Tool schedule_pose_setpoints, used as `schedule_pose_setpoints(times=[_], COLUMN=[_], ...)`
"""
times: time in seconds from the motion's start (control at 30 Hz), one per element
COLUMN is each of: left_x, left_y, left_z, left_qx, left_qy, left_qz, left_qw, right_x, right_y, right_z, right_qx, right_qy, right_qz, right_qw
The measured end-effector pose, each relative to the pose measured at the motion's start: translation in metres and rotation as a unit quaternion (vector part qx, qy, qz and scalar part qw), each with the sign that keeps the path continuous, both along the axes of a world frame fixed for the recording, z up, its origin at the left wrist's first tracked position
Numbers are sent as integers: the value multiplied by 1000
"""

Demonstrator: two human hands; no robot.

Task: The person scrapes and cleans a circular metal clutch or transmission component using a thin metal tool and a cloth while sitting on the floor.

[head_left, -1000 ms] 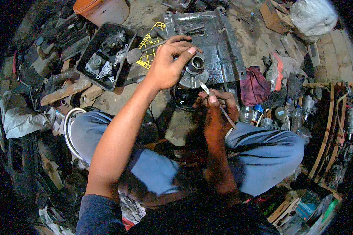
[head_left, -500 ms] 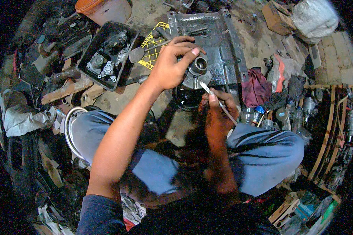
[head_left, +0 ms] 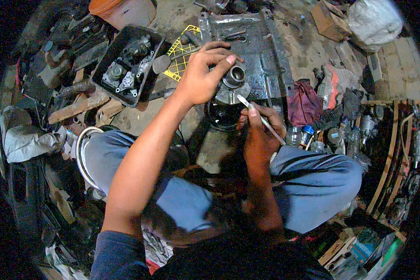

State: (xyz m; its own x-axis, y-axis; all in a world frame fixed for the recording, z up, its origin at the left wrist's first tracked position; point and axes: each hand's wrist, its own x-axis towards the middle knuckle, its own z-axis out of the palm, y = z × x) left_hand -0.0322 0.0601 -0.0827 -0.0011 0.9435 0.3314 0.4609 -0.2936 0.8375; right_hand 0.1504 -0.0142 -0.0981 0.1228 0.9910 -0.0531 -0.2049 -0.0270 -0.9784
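Note:
In front of me is a grey metal part with a round hollow hub and a wider flange below it. My left hand grips it from the left, thumb against the hub and fingers reaching over its far side. Between the thumb and fingers of my right hand is a slim white-tipped tool, its exact kind unclear. The tool's tip touches or nearly touches the flange. Directly beneath the part sits a round black container, partly hidden by it.
Beyond my hands lies a dark metal sheet, beside a yellow plastic grid. A black bin of metal parts stands to the left. Rightward are a maroon cloth and several bottles. An orange-rimmed bucket is at the far left.
The hub has shifted slightly in my left hand's grip. The tool's tip has moved a little up along the flange; both hands stay nearly in place.

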Motion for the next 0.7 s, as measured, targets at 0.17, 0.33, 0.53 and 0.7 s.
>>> schedule_pose_setpoints(times=[0.17, 0.33, 0.53, 0.7], left_x=[0, 1, -1, -2], left_y=[1, 1, 2, 1], left_z=[-2, -1, 2, 1], left_qx=[3, 9, 2, -3], left_qy=[8, -1, -4, -4], left_qz=[-7, 1, -13, -8], left_qw=[1000, 1000, 1000, 1000], right_x=[1, -3, -1, 2], right_y=[4, 16, 14, 9], right_z=[-2, 1, -8, -16], right_qx=[31, 1, 3, 34], right_qy=[3, -1, 51, 30], right_qz=[-2, -22, -2, 23], right_qw=[1000, 1000, 999, 999])
